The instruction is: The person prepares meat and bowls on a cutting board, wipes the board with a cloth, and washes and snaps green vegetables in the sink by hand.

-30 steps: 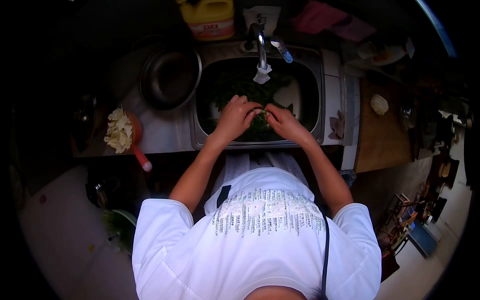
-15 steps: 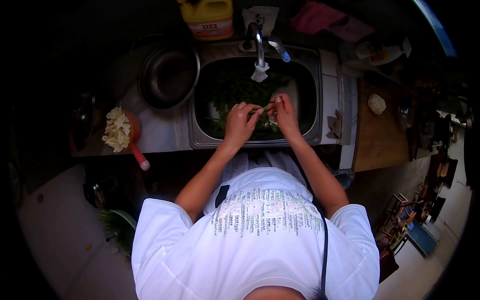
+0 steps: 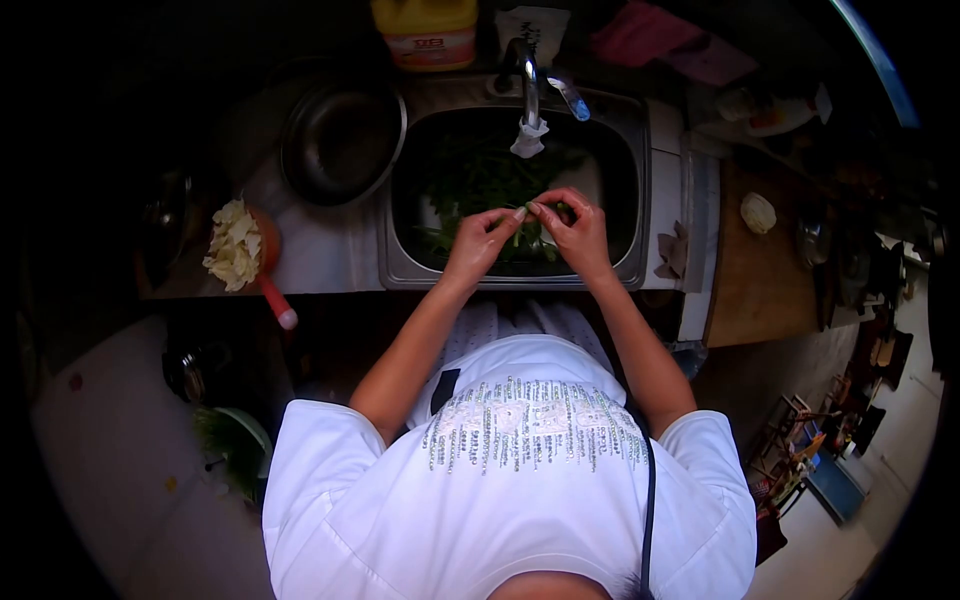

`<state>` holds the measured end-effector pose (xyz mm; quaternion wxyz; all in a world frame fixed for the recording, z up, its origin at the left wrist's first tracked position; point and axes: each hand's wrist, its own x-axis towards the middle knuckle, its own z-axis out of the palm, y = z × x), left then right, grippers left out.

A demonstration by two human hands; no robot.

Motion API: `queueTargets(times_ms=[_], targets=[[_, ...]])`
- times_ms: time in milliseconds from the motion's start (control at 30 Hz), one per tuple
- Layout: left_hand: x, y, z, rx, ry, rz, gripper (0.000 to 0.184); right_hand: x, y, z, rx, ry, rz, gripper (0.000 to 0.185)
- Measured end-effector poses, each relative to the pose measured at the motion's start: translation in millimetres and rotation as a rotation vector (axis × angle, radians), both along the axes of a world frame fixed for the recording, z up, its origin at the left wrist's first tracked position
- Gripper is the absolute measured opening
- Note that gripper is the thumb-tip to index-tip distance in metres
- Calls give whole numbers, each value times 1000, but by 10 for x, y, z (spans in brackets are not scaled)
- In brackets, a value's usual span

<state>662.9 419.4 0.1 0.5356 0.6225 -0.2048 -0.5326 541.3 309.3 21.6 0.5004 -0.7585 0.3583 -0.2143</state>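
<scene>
Both of my hands meet over the metal sink [image 3: 400, 277], fingertips nearly touching. My left hand [image 3: 480, 245] is closed in a pinch on a short green vegetable stem [image 3: 530, 208]. From the other side, the thumb and fingers of my right hand [image 3: 578, 232] pinch the same stem; its exact kind is too small and dark to tell. Below and beyond the hands, dark leafy greens [image 3: 475, 170] lie in the basin. A faucet [image 3: 530, 90] with white material wrapped round its spout hangs above them.
Left of the sink are a metal pan [image 3: 345, 145] and a red-handled container [image 3: 275, 300] full of pale cut leaves [image 3: 235, 245]. Behind stands a yellow jug [image 3: 428, 45]. On the right, a pale round item [image 3: 758, 212] rests on a wooden board [image 3: 755, 290].
My right hand has turned and curled inward, its fingertips now close against my left ones. Less of the green stem shows between them. The view has shifted slightly.
</scene>
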Motion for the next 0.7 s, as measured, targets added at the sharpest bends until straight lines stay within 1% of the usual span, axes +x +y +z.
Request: queueTargets(times_ms=[33,100,133,167,200,267,300,333,367,400,433,500,533,600,667,700], targets=[[0,-6,48,-2,35,1,27,6,-9,-2,1,0,2,14],[0,-4,70,-5,71,2,26,10,-30,4,-425,-59,90,11],[4,1,66,70,152,3,25,9,-30,20,-425,-59,91,11],[6,3,61,144,234,5,24,7,-24,44,-540,-34,128,10],[2,5,29,145,234,5,24,5,-12,59,-655,-10,165,10],[0,-3,-23,94,468,102,24,11,32,51,-637,-31,197,10],[14,-7,-48,95,468,103,24,9,56,51,-619,-52,228,10],[43,-22,-20,99,537,154,24,-15,79,82,-618,-52,230,10],[71,-32,-10,104,606,205,25,-59,97,138,-454,-14,284,10],[105,-31,-19,105,606,206,25,-108,109,187,-288,23,335,10],[140,-25,-37,101,590,220,25,-187,98,210,-285,26,333,10],[174,-9,-52,91,536,213,24,-483,14,265,95,-6,263,11],[165,-14,-27,125,494,252,24,-695,-30,320,248,-34,198,11],[206,18,-110,124,525,246,26,-1259,-92,338,392,1,-60,9],[208,-14,-160,137,617,256,26,-1880,-73,355,366,48,-252,10],[194,-33,-177,147,621,243,26,-2174,-27,388,429,102,-376,12]])
